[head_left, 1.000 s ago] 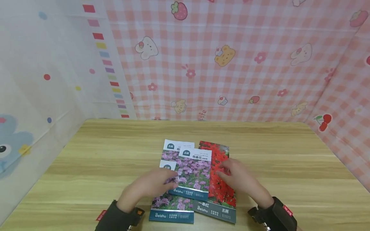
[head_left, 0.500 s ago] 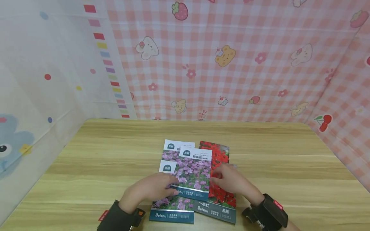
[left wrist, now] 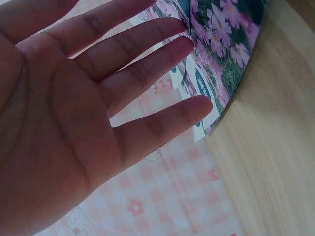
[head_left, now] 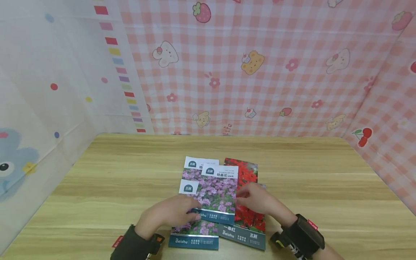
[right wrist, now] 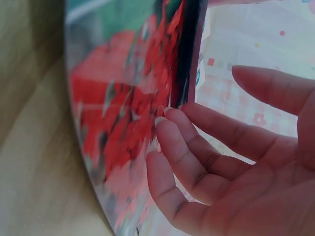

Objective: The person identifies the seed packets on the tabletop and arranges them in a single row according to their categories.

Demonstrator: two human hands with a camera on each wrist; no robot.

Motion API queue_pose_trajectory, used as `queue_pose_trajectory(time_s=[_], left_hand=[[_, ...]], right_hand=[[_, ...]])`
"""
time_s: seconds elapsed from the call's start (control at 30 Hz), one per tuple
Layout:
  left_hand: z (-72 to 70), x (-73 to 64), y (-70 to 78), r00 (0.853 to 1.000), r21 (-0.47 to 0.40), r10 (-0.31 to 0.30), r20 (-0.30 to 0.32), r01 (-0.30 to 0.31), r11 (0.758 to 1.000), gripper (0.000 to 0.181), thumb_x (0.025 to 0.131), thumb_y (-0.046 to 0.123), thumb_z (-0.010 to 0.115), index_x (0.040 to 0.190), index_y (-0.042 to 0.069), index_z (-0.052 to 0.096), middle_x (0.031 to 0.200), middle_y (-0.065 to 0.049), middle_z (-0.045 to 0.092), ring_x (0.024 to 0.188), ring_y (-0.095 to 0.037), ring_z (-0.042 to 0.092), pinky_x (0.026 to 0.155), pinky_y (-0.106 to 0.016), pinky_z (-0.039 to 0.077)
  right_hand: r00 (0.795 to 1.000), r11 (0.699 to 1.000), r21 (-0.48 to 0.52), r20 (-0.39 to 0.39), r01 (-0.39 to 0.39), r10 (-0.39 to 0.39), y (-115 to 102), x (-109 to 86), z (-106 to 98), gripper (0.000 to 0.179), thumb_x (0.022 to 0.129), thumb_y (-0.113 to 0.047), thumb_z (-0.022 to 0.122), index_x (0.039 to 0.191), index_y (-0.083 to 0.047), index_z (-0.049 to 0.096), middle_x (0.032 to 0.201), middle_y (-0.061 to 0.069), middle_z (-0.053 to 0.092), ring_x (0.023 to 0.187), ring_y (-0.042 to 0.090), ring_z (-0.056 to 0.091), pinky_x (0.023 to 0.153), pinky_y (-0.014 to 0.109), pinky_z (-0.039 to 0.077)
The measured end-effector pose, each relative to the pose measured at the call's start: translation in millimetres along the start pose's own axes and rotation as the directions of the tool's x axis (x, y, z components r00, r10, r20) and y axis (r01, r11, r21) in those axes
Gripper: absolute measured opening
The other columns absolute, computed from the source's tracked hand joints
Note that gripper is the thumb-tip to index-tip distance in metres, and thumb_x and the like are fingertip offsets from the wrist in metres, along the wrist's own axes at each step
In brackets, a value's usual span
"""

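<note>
A seed packet (head_left: 217, 195) with pink-purple flowers lies on top of several overlapping packets in the head view. Beneath its left side show two more pink-flower packets, one at the back (head_left: 191, 175) and one in front (head_left: 194, 241). To the right, partly covered, lies a red-flower packet (head_left: 248, 216). My left hand (head_left: 172, 211) rests over the left side of the pile, its fingers straight in the left wrist view. My right hand (head_left: 258, 198) is over the red-flower packet, fingertips at the top packet's right edge. In the right wrist view its fingers are loosely bent, the thumb apart.
The packets lie on a wood-grain table (head_left: 130, 162). A pink checked cloth (head_left: 227, 90) hangs behind it and a white patterned cloth (head_left: 65, 108) hangs at the left. Dark bands with small devices sit on the left wrist (head_left: 134, 243) and right wrist (head_left: 302, 236).
My right hand has moved left across the red-flower packet to the top packet's right edge. My left hand has shifted only slightly; the packets lie about as before.
</note>
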State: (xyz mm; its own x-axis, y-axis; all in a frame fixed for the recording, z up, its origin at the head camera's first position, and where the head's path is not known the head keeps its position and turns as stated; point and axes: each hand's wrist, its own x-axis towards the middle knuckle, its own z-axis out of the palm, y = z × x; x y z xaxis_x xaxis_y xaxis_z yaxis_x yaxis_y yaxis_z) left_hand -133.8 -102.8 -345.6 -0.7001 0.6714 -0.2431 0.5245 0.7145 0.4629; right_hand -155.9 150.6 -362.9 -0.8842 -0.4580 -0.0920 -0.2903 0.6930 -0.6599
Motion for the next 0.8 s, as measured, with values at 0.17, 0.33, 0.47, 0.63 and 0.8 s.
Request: queue_pose_trajectory(time_s=[0.17, 0.33, 0.47, 0.63, 0.8], left_hand=[[-0.3, 0.1, -0.6, 0.999, 0.006, 0.036, -0.006, -0.036, 0.999, 0.026, 0.089, 0.022, 0.054, 0.107, 0.006, 0.062, 0.1, -0.004, 0.065, 0.095, -0.017, 0.057, 0.087, -0.038, 0.048], [-0.5, 0.3, -0.5, 0.999, 0.007, 0.038, 0.003, -0.038, 0.999, 0.027, 0.09, 0.022, 0.054, 0.11, 0.005, 0.061, 0.105, -0.006, 0.064, 0.1, -0.018, 0.056, 0.09, -0.039, 0.047], [-0.6, 0.9, -0.4, 0.999, 0.008, 0.035, 0.006, -0.036, 0.999, 0.029, 0.09, 0.022, 0.053, 0.111, 0.004, 0.06, 0.11, -0.008, 0.064, 0.104, -0.021, 0.055, 0.092, -0.04, 0.046], [-0.4, 1.2, -0.3, 1.0, 0.008, 0.026, 0.009, -0.026, 1.0, 0.03, 0.09, 0.022, 0.053, 0.113, 0.003, 0.06, 0.113, -0.009, 0.062, 0.107, -0.022, 0.053, 0.094, -0.041, 0.045], [0.0, 0.6, 0.0, 1.0, 0.004, 0.023, 0.009, -0.023, 1.0, 0.03, 0.09, 0.022, 0.053, 0.112, 0.004, 0.06, 0.112, -0.008, 0.063, 0.106, -0.022, 0.054, 0.093, -0.041, 0.045]], right_hand=[[0.998, 0.995, 0.079, -0.011, -0.066, 0.067, -4, -0.5, 0, 0.015, 0.083, -0.016, 0.062, 0.09, -0.003, 0.064, 0.077, 0.002, 0.062, 0.068, 0.014, 0.052, 0.061, 0.034, 0.049], [0.994, 0.977, 0.192, -0.03, -0.097, 0.105, -5, 1.2, 1, 0.013, 0.082, -0.014, 0.063, 0.089, -0.002, 0.06, 0.073, 0.004, 0.059, 0.065, 0.016, 0.054, 0.059, 0.032, 0.05], [0.993, 0.937, 0.335, -0.026, -0.099, 0.114, -7, 2.8, 3, 0.015, 0.082, -0.008, 0.062, 0.089, 0.002, 0.054, 0.071, 0.007, 0.062, 0.063, 0.02, 0.06, 0.059, 0.035, 0.055], [0.987, 0.886, 0.445, -0.028, -0.132, 0.161, -11, 4.9, 8, 0.019, 0.081, -0.005, 0.062, 0.09, 0.004, 0.048, 0.068, 0.009, 0.064, 0.061, 0.025, 0.062, 0.057, 0.036, 0.057], [0.976, 0.865, 0.475, -0.052, -0.161, 0.21, -12, 8.2, 14, 0.019, 0.08, 0.0, 0.061, 0.09, 0.003, 0.046, 0.065, 0.009, 0.064, 0.059, 0.024, 0.062, 0.056, 0.037, 0.057]])
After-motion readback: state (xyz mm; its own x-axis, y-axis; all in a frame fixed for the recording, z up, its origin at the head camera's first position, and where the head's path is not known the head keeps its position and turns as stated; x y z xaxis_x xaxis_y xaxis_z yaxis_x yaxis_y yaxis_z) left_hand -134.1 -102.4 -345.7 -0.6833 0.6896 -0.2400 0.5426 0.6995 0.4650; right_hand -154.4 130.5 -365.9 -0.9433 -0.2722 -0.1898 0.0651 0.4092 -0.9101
